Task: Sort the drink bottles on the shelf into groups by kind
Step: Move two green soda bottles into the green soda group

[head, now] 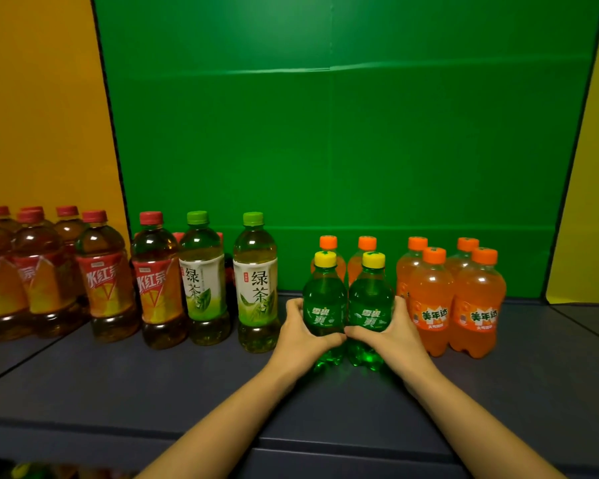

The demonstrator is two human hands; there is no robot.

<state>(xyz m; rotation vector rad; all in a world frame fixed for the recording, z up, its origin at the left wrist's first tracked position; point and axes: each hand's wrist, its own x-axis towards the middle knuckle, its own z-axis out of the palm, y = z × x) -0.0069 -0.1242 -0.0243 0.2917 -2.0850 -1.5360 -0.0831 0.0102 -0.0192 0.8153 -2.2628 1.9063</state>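
Observation:
Two small green soda bottles with yellow caps stand side by side at the shelf's middle. My left hand [303,335] grips the left green bottle [323,292], and my right hand [391,331] grips the right green bottle [370,292]; my thumbs meet in front. Two orange soda bottles [328,245] stand right behind them. A group of several orange soda bottles [457,299] stands just to the right. Two green tea bottles [255,281] stand to the left, then red-capped iced tea bottles [104,278] further left.
The dark grey shelf board [187,382] has free room in front of the bottles and at the far right. A green back panel [325,150] stands behind, with yellow panels [38,115] at both sides. Red caps [178,235] peek out behind the green tea.

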